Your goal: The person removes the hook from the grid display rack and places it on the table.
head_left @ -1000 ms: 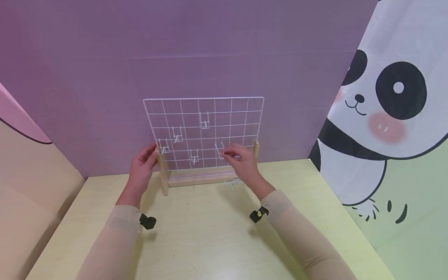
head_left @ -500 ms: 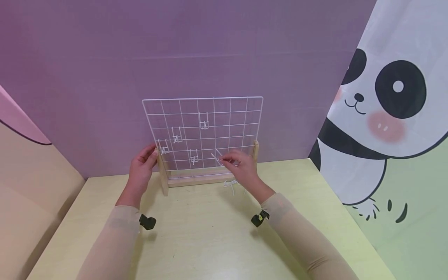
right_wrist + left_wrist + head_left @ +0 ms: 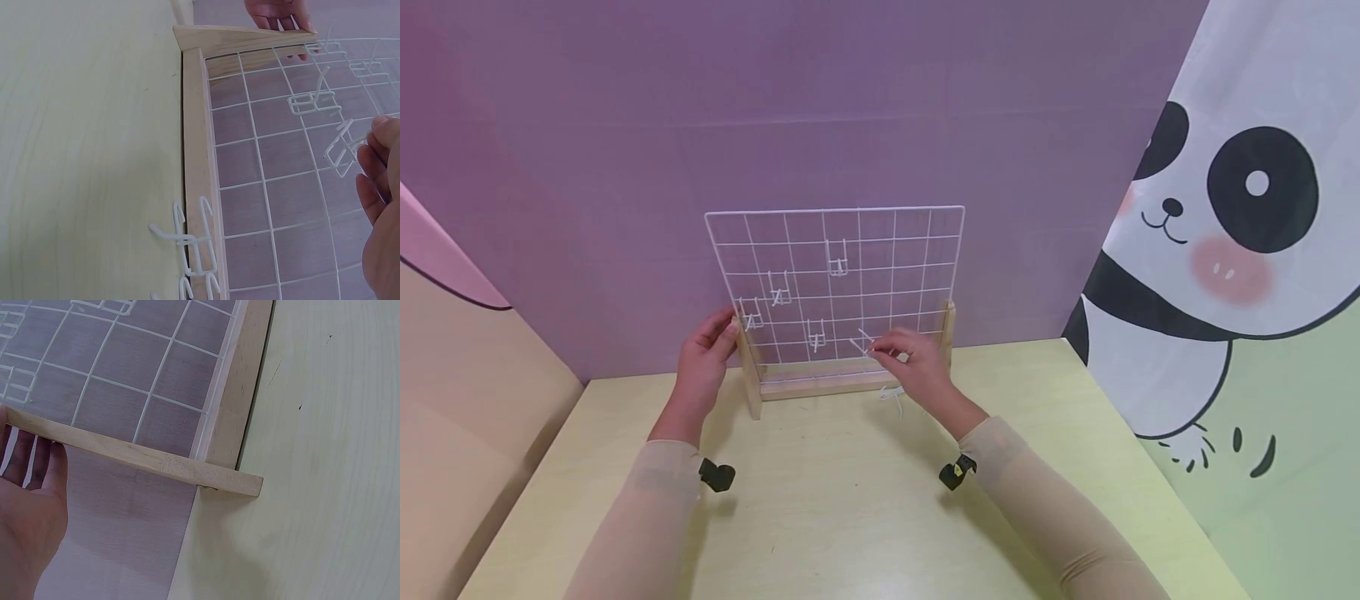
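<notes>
A white wire grid panel stands upright in a wooden stand. My left hand grips the top of the stand's left post, thumb in front and fingers behind. With thumb and fingertips, my right hand pinches a white wire hook at the lower right part of the grid; whether it touches the grid wires I cannot tell. Several similar hooks hang on the grid, among them an upper hook and a lower hook left of my right hand.
Loose white hooks lie by the stand's base bar, below my right hand. The pale wooden table stretches in front. Behind the grid hangs a purple backdrop, and a panda drawing covers the right wall.
My right hand has moved down a little with the hook, which has tipped so its prongs point up and left. The left hand has stayed on the post.
</notes>
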Available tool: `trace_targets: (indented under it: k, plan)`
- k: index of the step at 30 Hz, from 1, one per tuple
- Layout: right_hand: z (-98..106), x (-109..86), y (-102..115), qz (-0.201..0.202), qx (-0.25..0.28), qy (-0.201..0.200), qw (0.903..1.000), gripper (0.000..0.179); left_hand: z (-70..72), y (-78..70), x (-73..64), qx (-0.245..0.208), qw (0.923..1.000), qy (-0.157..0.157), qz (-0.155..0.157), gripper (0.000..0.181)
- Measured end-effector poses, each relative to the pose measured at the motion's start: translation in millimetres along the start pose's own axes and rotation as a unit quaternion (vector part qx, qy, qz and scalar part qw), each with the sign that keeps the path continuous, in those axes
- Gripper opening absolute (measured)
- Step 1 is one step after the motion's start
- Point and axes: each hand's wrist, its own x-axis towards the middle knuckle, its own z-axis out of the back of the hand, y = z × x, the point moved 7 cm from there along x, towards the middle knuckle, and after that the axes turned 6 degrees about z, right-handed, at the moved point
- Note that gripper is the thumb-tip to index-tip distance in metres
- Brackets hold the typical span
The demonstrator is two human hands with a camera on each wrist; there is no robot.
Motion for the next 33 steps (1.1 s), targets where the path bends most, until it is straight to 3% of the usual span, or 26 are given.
trace_targets:
  k: [12,33]
  plan:
    - [-11.4,-7.5,-6.5,-0.025,-0.032,0.060,0.9974,0.009,-0.8,-1.6,-1.5,0.006,1.0000,0.001,0.004,0.050]
    - [-31.4,-20.8,-24.4,-0.055,-0.041,0.121,0.9903,0.009,-1.0,-0.4,-1.4,-0.012,0.9999,0.003,-0.001,0.050]
